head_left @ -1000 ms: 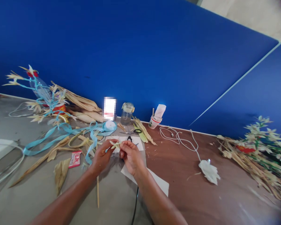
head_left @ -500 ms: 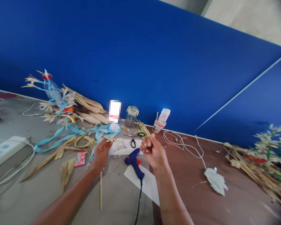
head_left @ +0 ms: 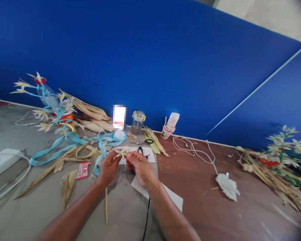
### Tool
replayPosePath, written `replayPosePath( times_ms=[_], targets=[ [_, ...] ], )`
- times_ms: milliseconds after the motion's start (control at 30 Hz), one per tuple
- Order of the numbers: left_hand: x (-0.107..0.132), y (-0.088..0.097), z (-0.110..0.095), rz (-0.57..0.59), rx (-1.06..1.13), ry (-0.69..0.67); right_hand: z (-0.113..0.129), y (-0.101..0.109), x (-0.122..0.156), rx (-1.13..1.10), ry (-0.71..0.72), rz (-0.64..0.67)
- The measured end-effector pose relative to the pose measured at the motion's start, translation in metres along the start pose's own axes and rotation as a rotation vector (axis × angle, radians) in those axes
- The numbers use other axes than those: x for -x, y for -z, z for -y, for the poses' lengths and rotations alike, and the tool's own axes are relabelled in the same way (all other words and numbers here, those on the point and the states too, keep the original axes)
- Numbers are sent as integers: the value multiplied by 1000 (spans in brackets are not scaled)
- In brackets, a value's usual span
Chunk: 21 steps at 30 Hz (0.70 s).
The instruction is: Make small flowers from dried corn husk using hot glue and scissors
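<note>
My left hand (head_left: 107, 167) and my right hand (head_left: 139, 167) meet over the table centre, both pinching a small pale star-shaped husk flower (head_left: 122, 153) between their fingertips. The hands hover above white paper sheets (head_left: 172, 197). A black cord (head_left: 145, 217) runs out from beneath my right wrist; whatever it leads to is hidden by the hand. Small black-handled scissors (head_left: 143, 141) lie just beyond the hands.
Light blue ribbon (head_left: 65, 142) and its spool (head_left: 119, 135) lie left with dried husk strips (head_left: 52, 165), a red packet (head_left: 82, 170) and a wooden stick (head_left: 106, 209). A glass jar (head_left: 137, 122), paper cup (head_left: 167, 130), white cable (head_left: 193, 150), power strip (head_left: 0, 162) and husk flower bundles (head_left: 278, 164) surround them.
My right hand, lifted away to the right half a second ago, has come back to the flower held in my left hand, and now covers the blue glue gun.
</note>
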<state>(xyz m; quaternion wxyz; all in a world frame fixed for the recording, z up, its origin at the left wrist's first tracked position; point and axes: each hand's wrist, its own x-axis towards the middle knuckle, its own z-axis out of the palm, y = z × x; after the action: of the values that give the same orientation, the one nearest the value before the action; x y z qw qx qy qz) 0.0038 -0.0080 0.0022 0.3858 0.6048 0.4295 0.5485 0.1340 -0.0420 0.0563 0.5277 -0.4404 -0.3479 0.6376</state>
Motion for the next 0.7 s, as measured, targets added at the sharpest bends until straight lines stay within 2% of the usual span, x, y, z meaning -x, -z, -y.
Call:
replayPosePath(
  times_ms=[200, 333, 500, 700],
  targets=[
    [4, -4, -10, 28, 2, 15, -2, -2, -1, -38, 19, -59],
    [4, -6, -4, 51, 60, 51, -1, 0, -3, -50, 14, -54],
    [3, -7, 3, 40, 89, 73, -2, 6, -6, 22, 25, -49],
    [2, -9, -8, 7, 127, 126, 1, 11, -6, 124, 19, -41]
  ],
)
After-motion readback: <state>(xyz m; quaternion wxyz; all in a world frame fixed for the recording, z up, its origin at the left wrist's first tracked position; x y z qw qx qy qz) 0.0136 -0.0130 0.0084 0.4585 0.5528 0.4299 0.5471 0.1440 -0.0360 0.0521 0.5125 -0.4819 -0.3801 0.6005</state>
